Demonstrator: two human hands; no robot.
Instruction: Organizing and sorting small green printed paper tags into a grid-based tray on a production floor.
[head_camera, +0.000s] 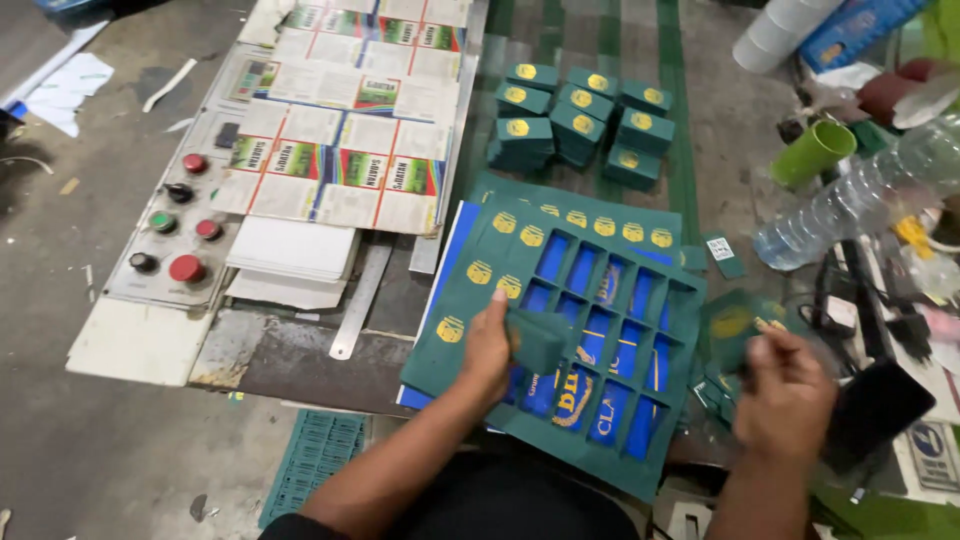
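Buttons (187, 268), red, green and black, sit in a column on a grey control panel (150, 250) at the far left of the tabletop (290, 355). Just to their right lie printed sheets (345, 120) of repeated labels, spread over a pile of blank white card (292, 250), with a metal ruler (362, 295) slanting down beside them.

Next comes a large green die-cut sheet (470, 300), its rectangular windows punched out so that a blue printed sheet (610, 410) shows through from below; gold round emblems remain on the unpunched cards along its upper and left parts. The left hand (490, 345) rests on this sheet near its middle, fingers curled around a small green card (540, 338) that it grips between thumb and fingers. Beyond, further up the tabletop, stacks of green cards (580, 125) with gold emblems stand in neat rows.

The right hand (785, 390) hovers just off the sheet's right edge, closed loosely about another green card (735, 330), which is blurred; a few loose green cards lie beneath it. To the right are a green cup (812, 153) lying on its side, a clear plastic bottle (850, 205), a black phone-like slab (880, 410) and assorted clutter too blurred to tell apart.
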